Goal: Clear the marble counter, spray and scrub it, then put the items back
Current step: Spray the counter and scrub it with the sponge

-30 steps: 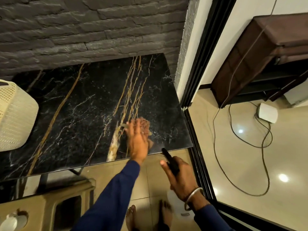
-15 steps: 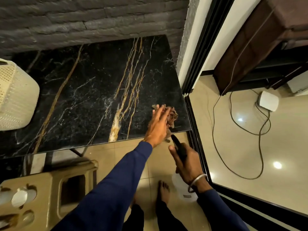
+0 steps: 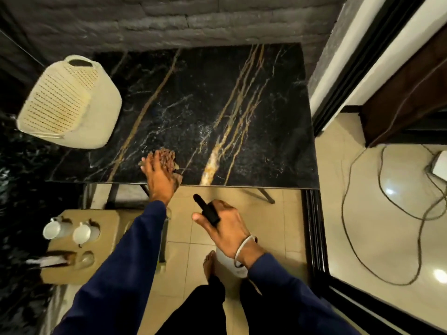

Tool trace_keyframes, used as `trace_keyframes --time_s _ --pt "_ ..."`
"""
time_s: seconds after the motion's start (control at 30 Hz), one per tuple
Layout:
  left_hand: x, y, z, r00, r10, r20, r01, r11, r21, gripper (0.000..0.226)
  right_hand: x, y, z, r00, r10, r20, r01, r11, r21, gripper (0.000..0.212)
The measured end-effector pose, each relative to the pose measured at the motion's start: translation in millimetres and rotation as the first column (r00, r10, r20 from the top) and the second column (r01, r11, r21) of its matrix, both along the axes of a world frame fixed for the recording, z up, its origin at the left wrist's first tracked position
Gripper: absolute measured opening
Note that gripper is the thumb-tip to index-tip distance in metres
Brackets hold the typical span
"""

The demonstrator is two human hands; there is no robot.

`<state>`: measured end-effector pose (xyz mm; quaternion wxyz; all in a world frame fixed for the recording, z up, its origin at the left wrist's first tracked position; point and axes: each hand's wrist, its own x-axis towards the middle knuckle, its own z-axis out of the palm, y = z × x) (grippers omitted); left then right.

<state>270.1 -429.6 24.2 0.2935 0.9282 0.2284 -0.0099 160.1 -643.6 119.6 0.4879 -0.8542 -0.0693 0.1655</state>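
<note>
Left hand point(image 3: 160, 176) presses cloth point(image 3: 167, 154) on counter point(image 3: 217, 105), right hand point(image 3: 226, 227) grips spray bottle point(image 3: 207, 211)

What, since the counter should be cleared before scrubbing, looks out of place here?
The cream basket sits at the left end of the marble counter, not cleared, while the left hand presses a brown cloth near the front edge and the right hand holds the spray bottle. Nothing looks spilled or damaged.

Head cam, steep dwn, close over counter point(image 3: 193, 105).
</note>
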Motion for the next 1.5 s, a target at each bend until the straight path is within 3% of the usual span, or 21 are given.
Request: trace_keyframes --time_s 0.13,0.3,0.37,0.47,0.57,0.7,0.8,0.9,1.0,1.07,1.13,1.2,1.33,1.43,1.5 --pt "-0.4 36.0 2.2 0.989 0.145 -0.020 -0.145 0.989 0.034 0.095 14.5 3.7 0.0 0.999 -0.037 -0.002 0.037 0.999 0.001 0.066" --pt "22.2 59.6 -8.0 0.984 0.173 0.046 -0.176 0.982 0.073 0.096 63.9 8.2 4.9 0.998 -0.049 0.026 0.050 0.999 -0.018 0.058" --pt "45.5 65.7 -11.5 0.987 0.140 0.076 -0.146 0.986 0.079 0.096 91.1 17.9 5.1 0.998 -0.026 0.050 0.028 0.999 -0.045 0.069" --pt "99.1 66.7 -14.5 0.992 -0.050 0.113 0.042 0.996 0.073 0.098 133.5 34.9 9.4 0.997 -0.042 0.066 0.047 0.996 -0.070 0.085" --pt "161.0 41.1 -18.3 0.940 -0.297 0.165 0.289 0.955 0.070 0.084 171.0 45.5 12.4 0.994 -0.068 0.080 0.073 0.995 -0.060 0.070" --pt "212.2 -33.4 -29.4 0.729 -0.651 0.212 0.645 0.757 0.108 0.072 217.9 46.5 14.0 0.990 -0.124 0.067 0.130 0.987 -0.090 0.064" --pt "225.5 -56.2 -33.8 0.619 -0.757 0.209 0.761 0.644 0.081 0.069 246.4 48.0 19.5 0.995 -0.096 0.029 0.099 0.989 -0.110 0.059" --pt "263.3 -35.5 -31.2 0.717 -0.654 0.243 0.658 0.749 0.077 0.072 275.3 51.1 26.1 0.995 -0.102 0.014 0.103 0.989 -0.104 0.059" --pt "316.5 16.2 -26.5 0.812 -0.554 0.185 0.531 0.832 0.160 0.089 306.8 61.3 34.6 0.994 -0.100 0.038 0.102 0.993 -0.056 0.057" --pt "353.7 58.4 -24.9 0.877 -0.446 0.179 0.422 0.893 0.156 0.086 332.1 73.6 36.2 0.998 -0.068 -0.009 0.067 0.997 -0.036 0.061" --pt "381.0 96.3 -28.6 0.920 -0.354 0.166 0.316 0.924 0.217 0.086 354.1 87.2 32.2 0.996 -0.078 -0.045 0.078 0.997 0.000 0.049" --pt "401.7 118.2 -28.1 0.978 -0.188 0.096 0.171 0.972 0.162 0.079 377.9 96.6 28.8 0.994 -0.109 -0.020 0.109 0.994 0.008 0.038" --pt "449.8 119.1 -33.7 0.987 0.085 0.133 -0.097 0.992 0.086 0.069 420.5 92.8 19.7 0.993 -0.119 -0.001 0.119 0.992 0.037 0.063" --pt "485.2 96.3 -32.8 0.985 0.026 0.170 -0.036 0.998 0.054 0.075 442.8 69.8 10.1 0.995 -0.091 -0.033 0.092 0.995 0.028 0.070" --pt "504.1 65.7 -25.1 0.973 -0.089 0.214 0.086 0.996 0.020 0.072 451.8 49.5 2.5 0.993 -0.116 -0.002 0.116 0.993 0.030 0.062"
